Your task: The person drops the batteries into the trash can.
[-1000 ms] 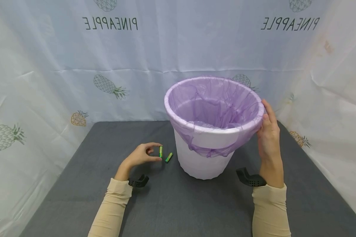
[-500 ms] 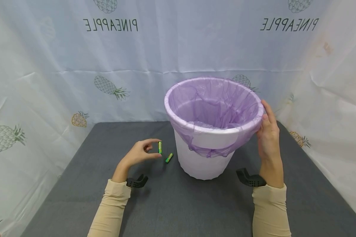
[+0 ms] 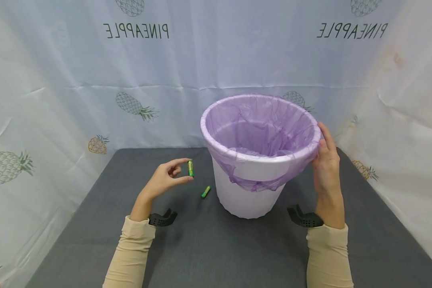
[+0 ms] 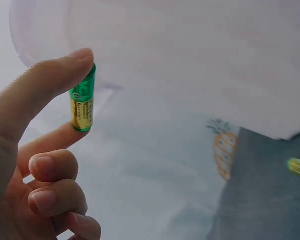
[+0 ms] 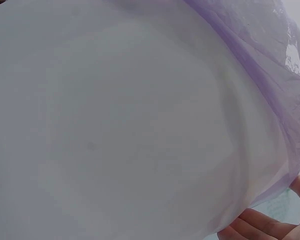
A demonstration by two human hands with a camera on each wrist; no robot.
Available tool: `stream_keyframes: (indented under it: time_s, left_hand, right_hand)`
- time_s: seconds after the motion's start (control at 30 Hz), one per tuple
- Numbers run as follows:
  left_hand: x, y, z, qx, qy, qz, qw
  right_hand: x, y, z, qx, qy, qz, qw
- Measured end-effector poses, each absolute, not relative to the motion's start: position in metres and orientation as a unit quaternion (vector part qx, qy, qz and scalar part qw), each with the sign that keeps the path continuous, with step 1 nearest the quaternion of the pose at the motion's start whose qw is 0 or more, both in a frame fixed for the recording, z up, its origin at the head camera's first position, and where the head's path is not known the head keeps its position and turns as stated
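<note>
In the head view my left hand (image 3: 163,179) is raised over the dark table, left of the bin. Thumb and index finger pinch a small green and yellow battery (image 3: 191,169) by its two ends; it stands nearly upright. The left wrist view shows the same battery (image 4: 83,102) close up, the other fingers curled below. A second, similar battery (image 3: 206,192) lies on the table by the bin's foot. My right hand (image 3: 325,164) rests against the right side of the white trash bin (image 3: 246,204), fingers mostly straight near its rim. Some right fingers are hidden behind the bin.
A purple bin liner (image 3: 255,132) lines the bin and folds over its rim. Dark cloth covers the table (image 3: 216,256). White curtains (image 3: 180,60) with pineapple prints hang behind and at both sides. A black wrist mount (image 3: 163,218) sits on each wrist.
My left hand has moved left and away from the bin, with the pinched battery in it. The second battery and the bin stay put. My right hand remains at the rim.
</note>
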State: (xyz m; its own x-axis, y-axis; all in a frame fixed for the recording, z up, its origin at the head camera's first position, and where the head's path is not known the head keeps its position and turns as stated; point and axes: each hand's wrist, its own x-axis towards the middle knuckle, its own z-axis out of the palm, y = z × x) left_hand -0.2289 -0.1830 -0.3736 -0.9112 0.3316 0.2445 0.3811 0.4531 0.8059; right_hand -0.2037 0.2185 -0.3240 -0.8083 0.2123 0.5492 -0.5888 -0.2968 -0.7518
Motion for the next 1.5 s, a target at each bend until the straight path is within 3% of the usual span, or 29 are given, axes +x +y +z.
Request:
stream_keyframes:
  time_s: [1.23,1.5]
  left_hand:
    - [-0.226,-0.155,-0.285,-0.260,-0.789,-0.524,0.187]
    - [-0.229,-0.141,-0.272,-0.270,-0.784,-0.529,0.183]
  right_hand:
    - [-0.205,0.217,-0.323,0.178,-0.540,0.784,0.248]
    - [-0.205,0.218,-0.323,0.174,-0.539,0.784,0.254]
